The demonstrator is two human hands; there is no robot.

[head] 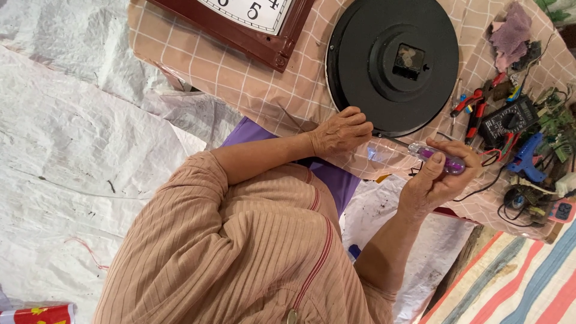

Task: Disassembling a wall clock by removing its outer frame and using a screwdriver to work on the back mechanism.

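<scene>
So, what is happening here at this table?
A person sits at a checked tablecloth. The left hand rests on the edge of a round black clock lying face down. The right hand holds a clear screwdriver with a purple core. Tools and a multimeter lie nearby.

A small pink device with a dark rectangular screen [563, 210] lies at the desk's edge, about four o'clock in the view. A black multimeter [510, 120] lies at three o'clock, its display too small to make out. A red and yellow package [37, 314] lies at the seven o'clock corner.
</scene>
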